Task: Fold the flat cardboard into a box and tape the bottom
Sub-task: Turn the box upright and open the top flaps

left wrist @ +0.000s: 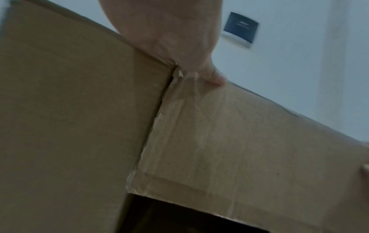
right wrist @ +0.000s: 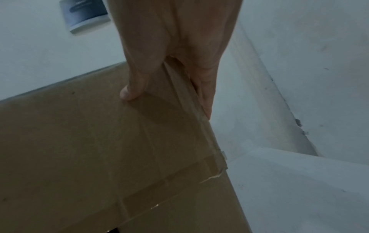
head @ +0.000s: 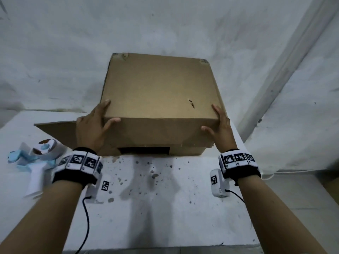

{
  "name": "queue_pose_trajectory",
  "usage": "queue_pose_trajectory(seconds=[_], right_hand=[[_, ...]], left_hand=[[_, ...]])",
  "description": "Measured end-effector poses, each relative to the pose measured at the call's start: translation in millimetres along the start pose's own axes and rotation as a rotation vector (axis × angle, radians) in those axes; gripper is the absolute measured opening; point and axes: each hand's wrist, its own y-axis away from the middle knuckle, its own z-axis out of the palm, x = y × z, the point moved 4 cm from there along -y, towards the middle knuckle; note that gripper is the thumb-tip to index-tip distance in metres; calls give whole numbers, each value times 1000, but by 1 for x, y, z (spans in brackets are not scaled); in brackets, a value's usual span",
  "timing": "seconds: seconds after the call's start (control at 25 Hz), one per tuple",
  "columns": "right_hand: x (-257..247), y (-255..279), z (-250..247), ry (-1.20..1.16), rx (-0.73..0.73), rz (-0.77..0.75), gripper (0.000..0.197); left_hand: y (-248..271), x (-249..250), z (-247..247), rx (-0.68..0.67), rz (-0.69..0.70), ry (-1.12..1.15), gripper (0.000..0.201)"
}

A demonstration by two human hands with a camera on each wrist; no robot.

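Both hands are holding the box (head: 159, 99) on the table (head: 165, 208), one at each near corner. L hand (head: 91, 129) is gripping the left corner, thumb on the front face, fingers wrapping round the side. R hand (head: 221, 129) is gripping the right corner the same way, thumb in front, fingers along the side edge. Both arms are reaching straight fwd. A tape gun (head: 36, 158) is lying left of the L wrist. A flap (head: 58, 131) is sticking out behind the L hand.
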Motion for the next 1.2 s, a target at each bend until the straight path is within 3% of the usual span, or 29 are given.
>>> queue_pose_trajectory(seconds=[0.2,0.36,0.52,0.68,0.8,0.88,1.04,1.2], right_hand=[[-7,59,-14,-82,-3,-58,68],[-32,76,-39,16,50,-153,56],[-43,84,-37,85,36,-122,62],[-32,102,-24,14,109,-78,70],[-20,114,-16,-24,141,-31,66],[-14,116,-12,12,166,-27,68],[-6,118,-18,127,184,-8,79],[-1,125,-28,296,87,10,76]], left_hand=[[56,7,-23,101,-36,26,60],[59,19,-67,225,-50,-14,49],[70,15,-68,196,-17,-136,44],[85,3,-57,130,-17,-180,49],[100,-8,-46,117,36,-230,64],[104,-11,-40,118,64,-262,73],[113,-2,-32,145,77,-269,66],[129,12,-26,108,103,-278,74]])
